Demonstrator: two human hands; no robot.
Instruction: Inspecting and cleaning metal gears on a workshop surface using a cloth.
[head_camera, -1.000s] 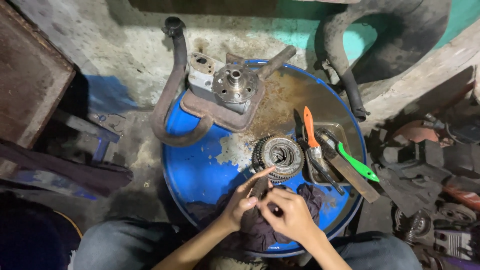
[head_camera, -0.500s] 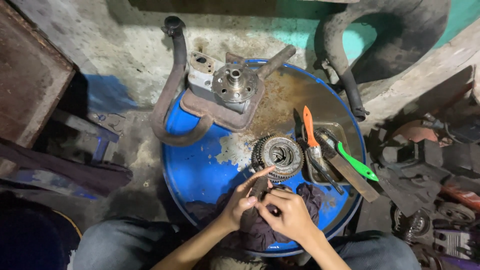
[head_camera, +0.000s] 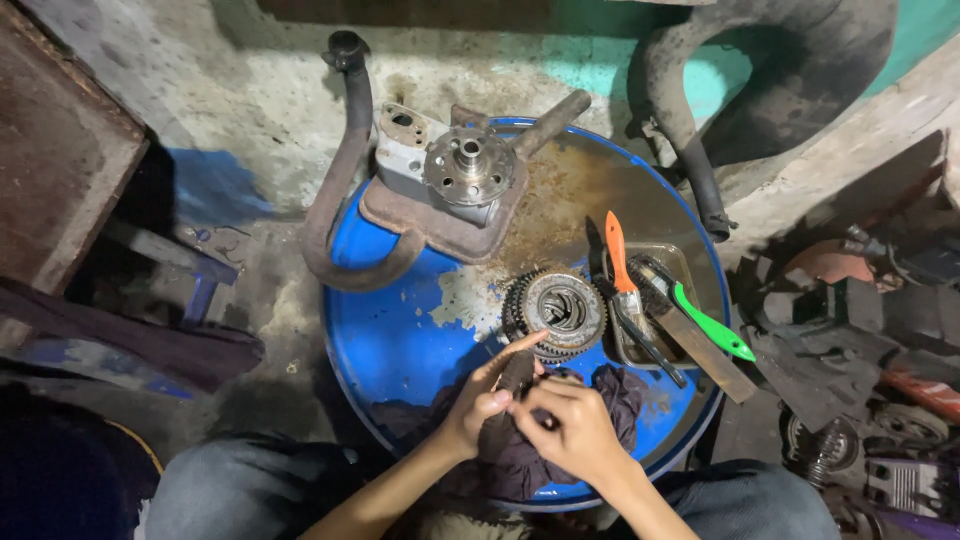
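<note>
Head view, looking straight down. A blue drum top (head_camera: 390, 340) serves as the surface, paint worn and rusty toward the far side.

Left hand (head_camera: 483, 398) and right hand (head_camera: 568, 428) meet at the near edge of the drum, over a dark purple rag (head_camera: 520, 455). Between them, a small dark metal part (head_camera: 516, 376), partly wrapped in the rag. Left fingers are closed round the part, with the forefinger stretched out toward the gear cluster. Right fingers are curled together, pinching the rag and part from the other side. The exact shape of the part is hidden by the fingers.

Just beyond the hands, near the middle of the drum: a round gear cluster (head_camera: 555, 313), toothed rims stacked, hollow centre facing up. The left forefinger tip lies just beside it.

Right of the gears: a shallow metal tray (head_camera: 684, 262) with pliers, one pair orange-handled (head_camera: 617, 252), one green-handled (head_camera: 712, 325), and a flat metal bar (head_camera: 705, 350) lying across its near corner.

Far side of the drum: an engine casting with a round flange (head_camera: 467, 171), sitting on a rusty plate, and a curved rusty pipe (head_camera: 345, 195) looping off the left edge.

Floor to the right: scattered dark scrap parts (head_camera: 850, 350).
</note>
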